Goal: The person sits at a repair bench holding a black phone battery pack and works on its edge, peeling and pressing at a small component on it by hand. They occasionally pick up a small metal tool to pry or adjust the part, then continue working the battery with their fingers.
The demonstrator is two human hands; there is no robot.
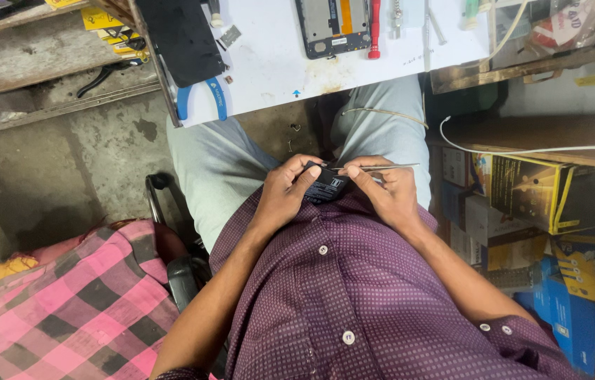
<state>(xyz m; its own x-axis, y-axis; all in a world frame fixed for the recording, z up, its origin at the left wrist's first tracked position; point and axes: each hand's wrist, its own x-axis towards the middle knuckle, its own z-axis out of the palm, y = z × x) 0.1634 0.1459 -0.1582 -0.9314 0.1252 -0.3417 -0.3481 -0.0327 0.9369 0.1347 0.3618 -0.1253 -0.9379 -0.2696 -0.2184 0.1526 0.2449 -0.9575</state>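
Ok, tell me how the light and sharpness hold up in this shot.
Head view: even, soft light, no hard shadows; the white bench top is bright, close to washed out; the floor under it falls dark. The left hand, the right hand, the black part and the tweezers are sharp; straight edges bow slightly near the frame edges.

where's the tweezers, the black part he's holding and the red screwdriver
tweezers (380,167), head view, on the middle of the thin metal shaft
black part (326,186), head view, on its dark face between the two hands
red screwdriver (375,28), head view, on the red handle lying on the white bench
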